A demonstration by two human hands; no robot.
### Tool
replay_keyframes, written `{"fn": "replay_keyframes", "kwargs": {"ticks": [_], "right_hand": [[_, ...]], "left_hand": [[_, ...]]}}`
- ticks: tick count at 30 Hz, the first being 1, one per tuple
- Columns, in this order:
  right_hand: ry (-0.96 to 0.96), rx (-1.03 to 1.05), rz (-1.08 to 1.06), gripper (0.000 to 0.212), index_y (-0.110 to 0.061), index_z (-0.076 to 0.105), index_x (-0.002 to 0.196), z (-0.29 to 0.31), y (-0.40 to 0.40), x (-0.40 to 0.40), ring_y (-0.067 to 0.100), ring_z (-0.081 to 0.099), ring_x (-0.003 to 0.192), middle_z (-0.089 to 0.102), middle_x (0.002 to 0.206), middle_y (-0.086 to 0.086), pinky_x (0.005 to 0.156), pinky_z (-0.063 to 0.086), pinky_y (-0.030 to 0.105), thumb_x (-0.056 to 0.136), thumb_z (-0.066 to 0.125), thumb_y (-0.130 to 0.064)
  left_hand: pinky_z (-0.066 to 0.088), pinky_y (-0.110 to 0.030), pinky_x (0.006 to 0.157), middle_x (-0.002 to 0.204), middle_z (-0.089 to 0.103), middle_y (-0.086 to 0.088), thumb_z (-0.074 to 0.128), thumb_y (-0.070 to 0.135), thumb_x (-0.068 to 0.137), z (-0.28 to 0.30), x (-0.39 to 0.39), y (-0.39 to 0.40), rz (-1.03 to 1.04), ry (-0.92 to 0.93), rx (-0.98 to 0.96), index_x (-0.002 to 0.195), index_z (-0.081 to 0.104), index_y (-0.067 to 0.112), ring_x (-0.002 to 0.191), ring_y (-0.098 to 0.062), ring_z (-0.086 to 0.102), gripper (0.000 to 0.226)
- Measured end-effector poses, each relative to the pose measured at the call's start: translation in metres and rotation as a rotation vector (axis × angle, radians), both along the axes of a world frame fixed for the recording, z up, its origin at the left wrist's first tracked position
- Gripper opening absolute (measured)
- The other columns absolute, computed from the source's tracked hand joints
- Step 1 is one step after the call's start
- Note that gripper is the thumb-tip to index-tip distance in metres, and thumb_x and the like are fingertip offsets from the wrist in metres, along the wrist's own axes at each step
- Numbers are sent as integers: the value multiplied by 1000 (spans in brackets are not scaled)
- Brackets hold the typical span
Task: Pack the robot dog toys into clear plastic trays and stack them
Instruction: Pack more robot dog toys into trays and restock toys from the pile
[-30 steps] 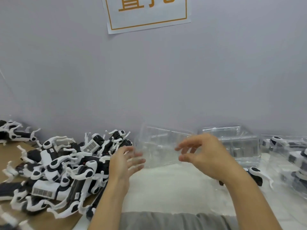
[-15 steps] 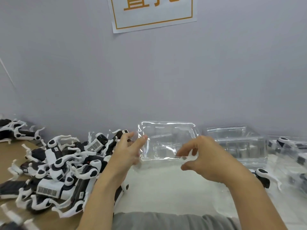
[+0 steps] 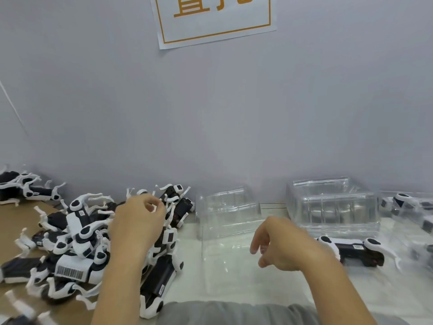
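A heap of black-and-white robot dog toys [image 3: 77,242] lies on brown cardboard at the left. My left hand [image 3: 138,224] is down on the back of this heap, thumb and forefinger pinching a white leg of a robot dog toy [image 3: 173,198]. A clear plastic tray [image 3: 225,231] lies open on the white table just right of the heap. My right hand [image 3: 281,247] hovers over the tray's right edge with loosely curled fingers and holds nothing. One loose robot dog toy [image 3: 353,249] lies on its side just right of that hand.
A stack of empty clear trays [image 3: 332,207] stands against the grey wall at the back right. Trays with toys inside [image 3: 407,205] sit at the far right. More toys [image 3: 21,188] lie at the far left by the wall.
Both hands let go of the clear tray, which now lies on the table. My left hand moved left onto the toy heap. My right hand dropped lower.
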State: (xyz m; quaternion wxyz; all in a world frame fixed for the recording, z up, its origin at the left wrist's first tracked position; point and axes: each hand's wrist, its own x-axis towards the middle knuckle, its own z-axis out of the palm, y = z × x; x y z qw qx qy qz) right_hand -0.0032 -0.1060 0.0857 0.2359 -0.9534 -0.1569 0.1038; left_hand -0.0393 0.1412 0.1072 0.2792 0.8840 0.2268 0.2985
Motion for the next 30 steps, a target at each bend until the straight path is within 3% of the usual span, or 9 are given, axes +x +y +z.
{"fn": "replay_keyframes", "kwargs": {"ticks": [3,6,8,11,14,18,24,27,30], "right_hand": [[16,-42,-18,28,-33,73,97,-8,2,2,2,55,84,59,84,-17,107,37,38,77,83,-16],[17,-21,-15,35,-38,68,107,-5,-2,3,2,54,93,63,95,-20,93,32,30,79,82,-22],[3,15,-16,35,-40,66,107,-2,-4,4,3,54,96,63,98,-20,96,35,32,80,80,-22],[-17,78,-26,31,-41,65,108,0,-5,8,5,53,103,60,100,-18,106,38,37,84,77,-24],[-45,121,-31,29,-43,63,107,-2,-5,10,6,52,105,57,103,-17,106,40,38,86,75,-27],[-48,143,-28,25,-43,63,105,-6,-5,12,4,52,101,55,103,-16,107,39,40,87,74,-30],[-109,191,-25,16,-37,67,106,-5,-6,15,6,57,96,59,99,-16,100,45,36,91,68,-34],[-151,272,-8,15,-34,69,108,-4,-4,16,2,59,90,62,95,-16,83,50,25,93,65,-33],[-185,398,17,20,-32,68,113,-2,3,15,-2,59,91,63,97,-16,71,45,14,94,65,-32]], "left_hand": [[53,-38,87,88,72,6,63,21,91,-4,1,-7,-78,113,25,81,72,27,88,-17,65,15],[47,-26,70,86,71,4,67,20,91,-9,6,-12,-155,189,17,82,75,23,80,-11,63,13],[46,-23,65,92,68,3,70,23,89,-13,9,-15,-177,304,11,90,74,22,79,-11,62,4],[49,-29,80,114,58,-5,72,22,87,-29,13,-18,-136,559,95,110,62,14,97,-21,62,27],[51,-33,88,121,58,-11,64,10,89,-46,17,-22,-81,634,135,116,56,7,107,-27,61,29],[49,-30,83,116,62,-12,61,12,93,-52,21,-19,-56,573,118,110,62,5,102,-27,62,19],[52,-37,75,81,70,-19,60,10,94,-26,16,-9,-71,279,-111,87,67,-8,80,-35,65,21],[54,-43,76,75,69,-26,60,13,96,-9,11,-11,-73,109,-145,85,67,-10,79,-41,67,26],[56,-42,74,61,69,-12,61,15,97,6,7,-16,-103,-110,-256,75,70,3,63,-31,68,26]]}}
